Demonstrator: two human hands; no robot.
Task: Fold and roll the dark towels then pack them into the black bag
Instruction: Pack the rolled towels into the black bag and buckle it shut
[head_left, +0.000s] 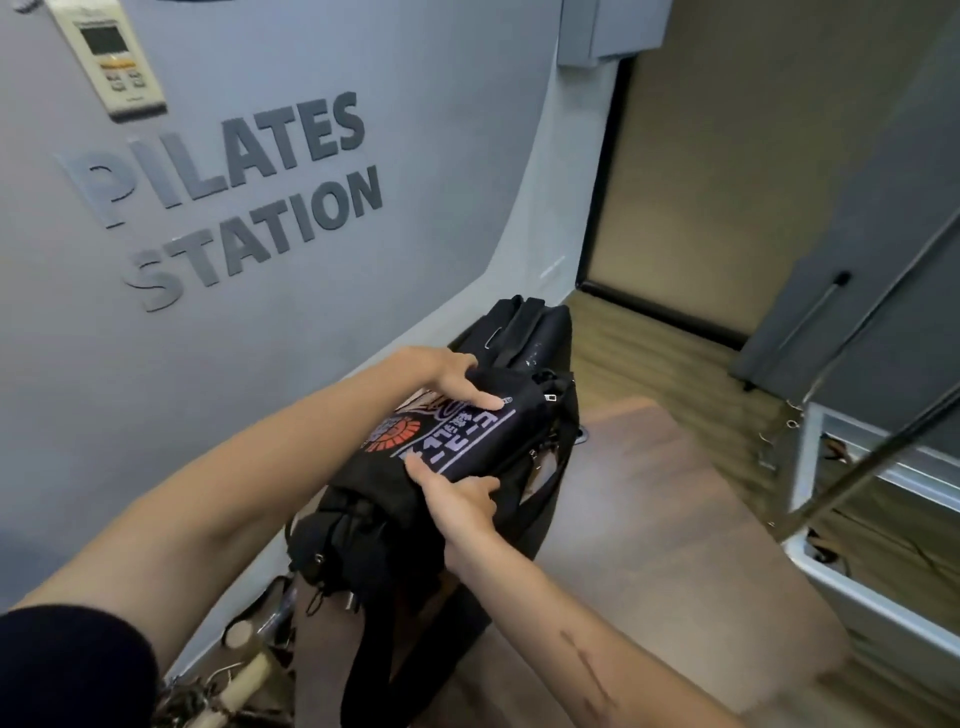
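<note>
A black bag (363, 540) stands on the wooden floor against the grey wall. On its top lies a dark rolled cloth (457, 436) printed with orange and pale lilac graphics. My left hand (452, 376) lies over the far upper edge of the roll, index finger stretched along the print, other fingers curled over the fabric. My right hand (457, 499) grips the near lower edge of the roll, thumb on the print. A black strap (558, 467) loops beside the roll. Whether the roll sits inside the bag's opening I cannot tell.
A second black case (524, 327) leans against the wall behind the bag. A metal-framed exercise machine (831, 467) with slanted poles stands at the right. Cords, straps and wooden handles (244, 675) lie by the wall at lower left.
</note>
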